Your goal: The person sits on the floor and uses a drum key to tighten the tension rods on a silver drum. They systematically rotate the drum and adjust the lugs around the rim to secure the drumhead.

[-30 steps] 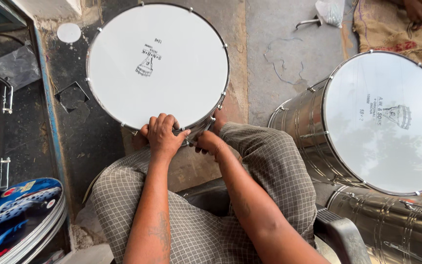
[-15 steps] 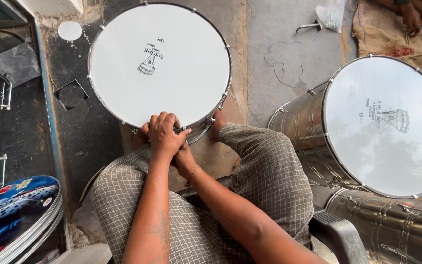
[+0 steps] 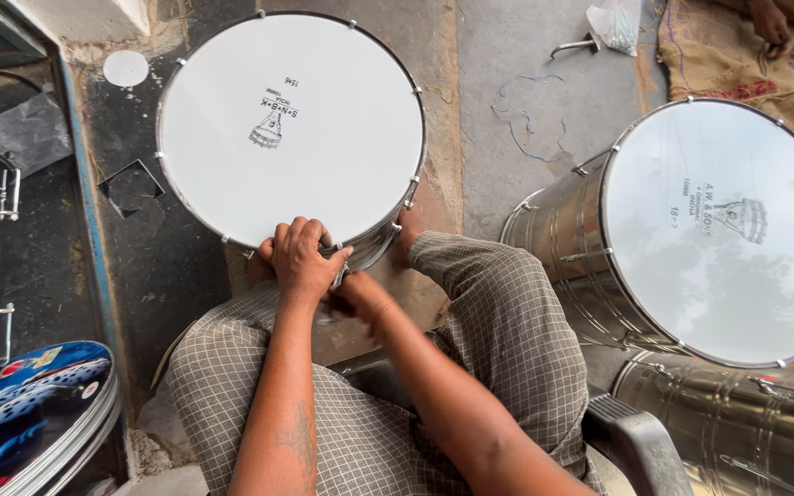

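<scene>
Drum [image 3: 291, 129] lies directly ahead; left hand [image 3: 300, 257] clamped on its near rim, right hand [image 3: 356, 296] just below (grip hidden).

Bright, even daylight; sharp focus.

The drum [image 3: 291, 129] at upper centre has a smooth, matt white skin inside a shiny metal hoop. The second drum [image 3: 719, 230] at right shows a polished, mirror-bright steel shell. The floor [image 3: 507, 83] is rough, stained concrete; the trousers [image 3: 507, 321] are checked woven cloth.
</scene>
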